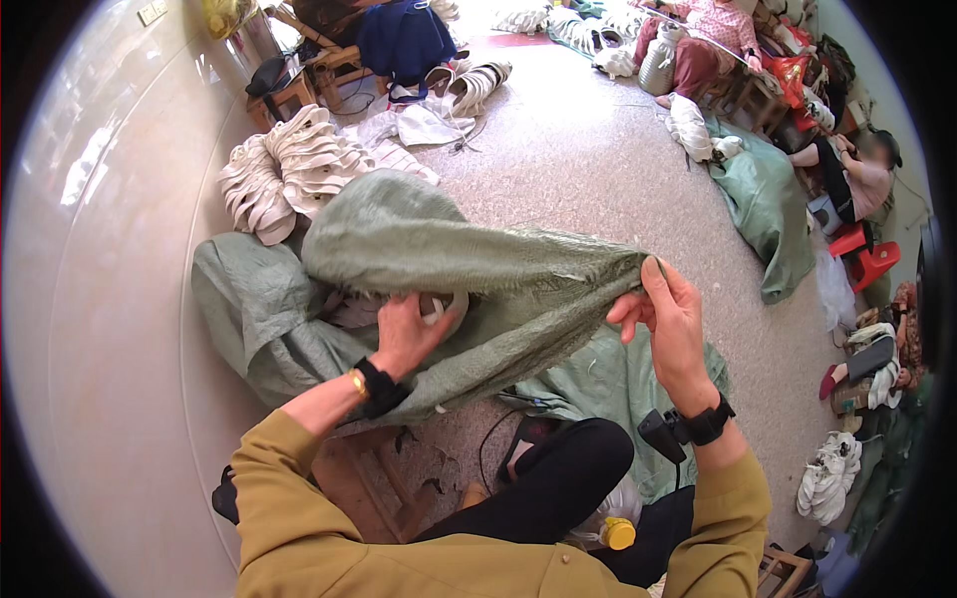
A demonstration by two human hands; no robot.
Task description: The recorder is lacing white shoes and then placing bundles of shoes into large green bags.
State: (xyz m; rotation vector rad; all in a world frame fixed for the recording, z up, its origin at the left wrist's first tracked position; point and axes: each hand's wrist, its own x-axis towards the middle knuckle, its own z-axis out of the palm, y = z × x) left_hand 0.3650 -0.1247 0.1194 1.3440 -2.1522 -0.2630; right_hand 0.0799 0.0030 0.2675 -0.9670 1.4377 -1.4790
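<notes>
The right hand (670,317) pinches the rim of a large green woven sack (439,249) between thumb and fingers and holds it up taut, while the left hand (407,334) reaches into the sack's mouth with its fingers closed around a pale shoe sole (444,307). The sack stretches across the person's lap, between the two hands, its bulk sagging to the left against the smooth pale wall (100,279). A second green sack (608,384) lies flat under it on the speckled floor (588,159), and a third (770,204) is spread farther right. Behind the held sack sits a heap of white soles (284,169), too many to count. One red plastic stool (865,257) stands at the right. A bottle with a yellow cap (618,533) rests by the person's knee.
</notes>
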